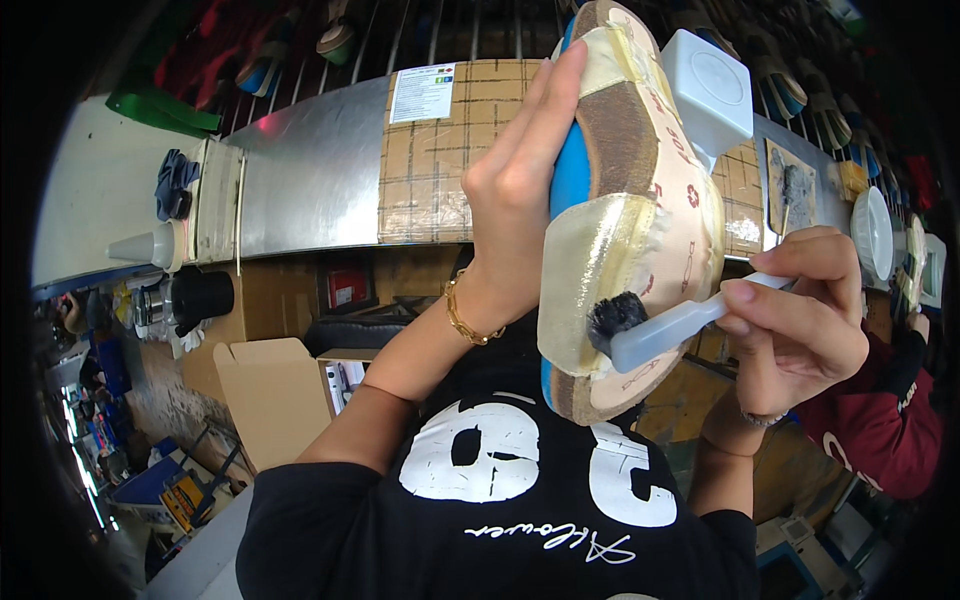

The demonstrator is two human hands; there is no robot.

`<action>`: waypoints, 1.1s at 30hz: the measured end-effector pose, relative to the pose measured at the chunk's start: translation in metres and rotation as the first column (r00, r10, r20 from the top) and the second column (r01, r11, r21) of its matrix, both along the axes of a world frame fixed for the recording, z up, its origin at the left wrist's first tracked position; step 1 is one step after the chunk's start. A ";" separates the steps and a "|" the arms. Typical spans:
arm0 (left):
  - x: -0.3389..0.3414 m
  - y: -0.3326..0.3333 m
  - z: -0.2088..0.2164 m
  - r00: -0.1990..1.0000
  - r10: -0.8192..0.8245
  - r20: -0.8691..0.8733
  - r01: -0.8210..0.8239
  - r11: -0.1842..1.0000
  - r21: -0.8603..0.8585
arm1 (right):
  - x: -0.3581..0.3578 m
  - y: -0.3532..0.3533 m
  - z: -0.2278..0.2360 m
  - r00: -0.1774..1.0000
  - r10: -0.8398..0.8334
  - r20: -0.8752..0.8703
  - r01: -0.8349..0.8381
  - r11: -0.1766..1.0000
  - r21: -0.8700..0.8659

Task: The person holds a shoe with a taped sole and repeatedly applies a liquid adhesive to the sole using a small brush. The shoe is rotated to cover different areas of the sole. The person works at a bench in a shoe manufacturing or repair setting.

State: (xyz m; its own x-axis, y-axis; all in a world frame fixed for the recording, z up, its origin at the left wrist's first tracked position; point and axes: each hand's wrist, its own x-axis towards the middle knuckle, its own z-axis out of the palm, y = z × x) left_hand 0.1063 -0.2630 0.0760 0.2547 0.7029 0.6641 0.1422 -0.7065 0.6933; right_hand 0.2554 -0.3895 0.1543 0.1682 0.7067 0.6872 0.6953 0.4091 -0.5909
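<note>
A half-made sandal [690,215] on a blue shoe last [571,178] is held up before me, its underside showing. My left hand [520,190] grips it along its left side, fingers wrapped around the upper part. Two pale, shiny straps cross it; the wide lower strap [592,262] folds over the edge onto the beige sole. In my right hand [805,320] a white-handled brush [672,335] is pinched between thumb and fingers. Its black bristles touch the lower strap near the sole's edge.
Behind the sandal, a taped cardboard box [430,170] lies on a metal bench [305,150]. A white plastic bottle [708,88] stands at the sandal's upper right. An open carton [268,395] sits lower left. Another person in a dark red shirt [890,415] is at the right.
</note>
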 end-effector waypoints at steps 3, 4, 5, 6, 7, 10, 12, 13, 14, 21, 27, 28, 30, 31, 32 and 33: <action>-0.002 0.002 -0.003 0.999 -0.018 -0.028 0.018 1.000 0.000 | 0.000 -0.001 -0.001 1.000 -0.010 0.023 0.009 1.000 0.025; -0.001 0.006 -0.004 0.999 -0.022 -0.031 0.022 1.000 0.006 | 0.000 -0.001 -0.001 1.000 0.004 0.030 -0.004 1.000 0.023; -0.002 0.005 -0.003 0.999 -0.026 -0.038 0.026 1.000 -0.001 | 0.000 -0.001 -0.001 0.999 0.016 0.037 -0.017 1.000 0.021; -0.002 0.004 -0.001 0.999 -0.032 -0.039 0.032 0.999 -0.019 | 0.000 -0.002 -0.001 0.999 0.029 0.043 -0.029 0.999 0.013; -0.002 0.004 0.001 0.998 -0.041 -0.038 0.039 0.998 -0.038 | 0.002 -0.003 -0.001 0.997 0.059 0.059 -0.059 0.998 0.006; -0.003 0.003 0.003 0.997 -0.072 -0.036 0.068 0.995 -0.079 | 0.008 -0.008 0.000 0.984 0.132 0.117 -0.131 0.991 -0.015; -0.005 0.004 0.001 0.996 -0.081 -0.041 0.078 0.994 -0.077 | 0.012 -0.007 0.003 0.970 0.175 0.165 -0.173 0.984 -0.027; -0.007 0.004 0.000 0.996 -0.076 -0.042 0.073 0.995 -0.068 | 0.011 -0.006 0.000 0.970 0.208 0.123 -0.207 0.978 -0.025; -0.008 0.004 -0.001 0.996 -0.072 -0.044 0.069 0.996 -0.059 | 0.009 -0.006 -0.002 0.967 0.241 0.081 -0.240 0.970 -0.022; -0.006 0.009 -0.007 0.997 -0.009 -0.071 0.007 0.999 -0.032 | -0.020 -0.009 0.007 0.994 -0.106 0.008 0.107 0.991 -0.079; -0.008 0.016 -0.013 0.997 0.050 -0.052 -0.052 0.998 -0.041 | -0.022 -0.022 0.004 0.982 0.023 0.190 -0.018 0.999 -0.029; -0.009 0.016 -0.014 0.998 0.047 -0.050 -0.049 0.998 -0.047 | -0.024 -0.018 0.002 0.993 -0.035 0.114 0.036 0.999 -0.003; -0.007 0.016 -0.020 1.000 -0.011 0.024 0.015 0.984 -0.180 | -0.028 -0.006 -0.007 0.989 -0.144 -0.036 0.146 0.989 0.033; -0.006 0.019 -0.022 0.998 -0.032 0.058 0.043 0.976 -0.214 | -0.025 -0.005 -0.009 0.993 -0.109 0.052 0.107 0.993 0.043; -0.005 0.019 -0.025 0.994 -0.054 0.091 0.075 0.965 -0.252 | -0.016 -0.009 -0.003 0.989 0.040 0.145 -0.037 0.999 -0.024; -0.005 0.020 -0.028 0.992 -0.068 0.110 0.095 0.962 -0.256 | -0.016 -0.013 0.002 0.980 0.095 0.172 -0.086 0.994 -0.063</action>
